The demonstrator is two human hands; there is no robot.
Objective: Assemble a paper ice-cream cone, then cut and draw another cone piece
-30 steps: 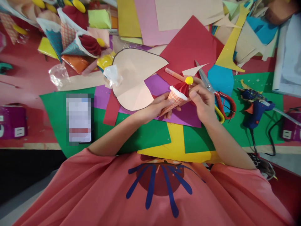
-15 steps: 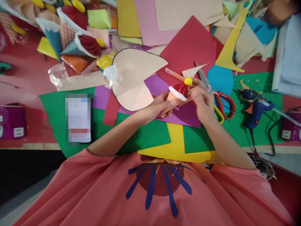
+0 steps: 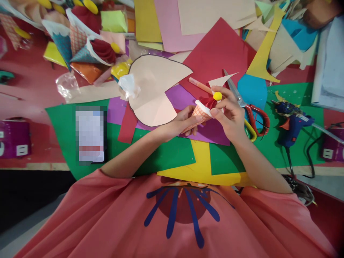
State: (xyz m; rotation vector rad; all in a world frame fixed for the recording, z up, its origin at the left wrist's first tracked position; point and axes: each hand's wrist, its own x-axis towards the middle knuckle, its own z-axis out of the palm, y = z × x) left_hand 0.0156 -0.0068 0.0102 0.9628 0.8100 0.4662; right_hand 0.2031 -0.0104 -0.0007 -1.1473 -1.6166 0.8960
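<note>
A paper ice cream cone (image 3: pixel 199 115) with an orange grid pattern lies tilted between my hands. It has a white clay rim, a red swirled top (image 3: pixel 208 102) and a yellow ball (image 3: pixel 217 96) at the tip. My left hand (image 3: pixel 185 123) is wrapped round the cone's lower part. At the rim and red top, the thumb and fingers of my right hand (image 3: pixel 230 113) pinch the cone's right side. Scissors (image 3: pixel 254 116) with red and yellow handles lie just right of that hand.
A blue glue gun (image 3: pixel 291 129) stands at the right with its cable. A phone (image 3: pixel 90 136) lies at the left. Finished paper cones (image 3: pixel 77 43) and clay packets (image 3: pixel 114 21) crowd the upper left. A cream paper cut-out (image 3: pixel 153 89) and coloured sheets (image 3: pixel 217 46) cover the middle.
My right fingers have shifted their hold, with the thumb now lower and further left against the cone's rim. The cone and yellow ball have moved slightly right and turned a little.
</note>
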